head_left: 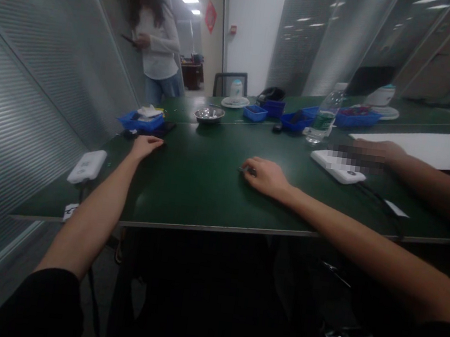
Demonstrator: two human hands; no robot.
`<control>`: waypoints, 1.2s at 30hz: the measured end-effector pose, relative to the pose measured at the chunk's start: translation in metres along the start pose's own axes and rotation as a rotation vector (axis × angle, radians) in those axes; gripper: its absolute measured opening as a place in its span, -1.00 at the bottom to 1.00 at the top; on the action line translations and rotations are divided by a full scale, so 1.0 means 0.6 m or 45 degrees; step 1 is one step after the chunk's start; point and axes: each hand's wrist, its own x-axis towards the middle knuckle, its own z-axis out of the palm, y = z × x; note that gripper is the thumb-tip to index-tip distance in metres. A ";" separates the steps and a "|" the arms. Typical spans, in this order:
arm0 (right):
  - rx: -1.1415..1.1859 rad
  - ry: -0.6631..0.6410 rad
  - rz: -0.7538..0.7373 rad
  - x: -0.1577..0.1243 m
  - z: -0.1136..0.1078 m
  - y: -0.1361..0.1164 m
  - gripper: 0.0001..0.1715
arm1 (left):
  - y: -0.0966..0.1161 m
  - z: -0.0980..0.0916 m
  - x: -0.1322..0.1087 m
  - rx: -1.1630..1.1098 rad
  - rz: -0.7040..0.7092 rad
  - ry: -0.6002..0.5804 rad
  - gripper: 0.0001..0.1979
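My left hand is over the left part of the green table. Its fingers are pressed together, tips pointing right, and whatever is between them is too small to make out. Just behind it sits a blue tray with white and yellow items, beside a dark flat object. My right hand rests near the table's middle with curled fingers. A small shiny metal piece pokes out at its fingertips; the rest of it is hidden. A metal bowl stands farther back, between the hands.
White power banks with cables lie at both sides. At right are a water bottle, several blue trays and another person's hand by a white board. A person holding a phone stands behind the table.
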 end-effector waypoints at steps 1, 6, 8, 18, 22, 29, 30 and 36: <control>0.003 0.003 -0.007 0.000 0.001 0.001 -0.69 | 0.020 0.009 -0.010 -0.054 0.058 -0.098 -0.76; 0.059 0.031 -0.087 -0.002 0.004 0.004 -0.70 | 0.124 0.072 -0.072 -0.292 0.489 -0.744 -0.69; 0.101 0.044 -0.149 -0.004 0.004 0.003 -0.69 | 0.157 0.101 -0.104 -0.361 0.662 -0.934 -0.64; 0.202 0.035 -0.279 -0.010 -0.003 -0.004 -0.64 | 0.208 0.155 -0.193 -0.477 0.985 -1.007 -0.60; 0.172 0.021 -0.274 -0.010 -0.004 -0.006 -0.63 | 0.205 0.152 -0.190 -0.422 1.018 -0.959 -0.63; 0.168 -0.006 -0.286 -0.011 -0.006 -0.010 -0.62 | 0.211 0.153 -0.201 -0.459 1.093 -0.988 -0.71; 0.174 -0.006 -0.297 -0.011 -0.006 -0.011 -0.62 | 0.212 0.154 -0.202 -0.463 1.104 -0.985 -0.71; 0.213 0.043 -0.314 -0.008 0.005 -0.008 -0.66 | 0.210 0.160 -0.202 -0.467 1.115 -0.980 -0.68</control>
